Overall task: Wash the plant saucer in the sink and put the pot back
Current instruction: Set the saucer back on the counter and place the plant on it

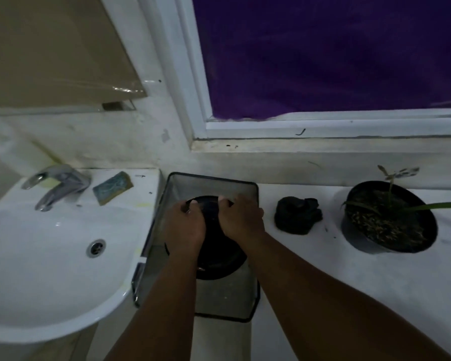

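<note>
Saucer, round, black, over mesh bin

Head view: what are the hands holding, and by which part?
Both hands, left and right, hold the black saucer by its far rim, above the wire bin. The grip is on the edge, fingers curled over.

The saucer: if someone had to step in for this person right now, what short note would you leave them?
Left hand and right hand both grip the black saucer, held over a mesh bin between sink and counter.
Pot with its plant stands on the counter, off the saucer.
Sponge lies on the sink rim by the tap.
Left: wash the saucer in the sink, return the pot.
</note>
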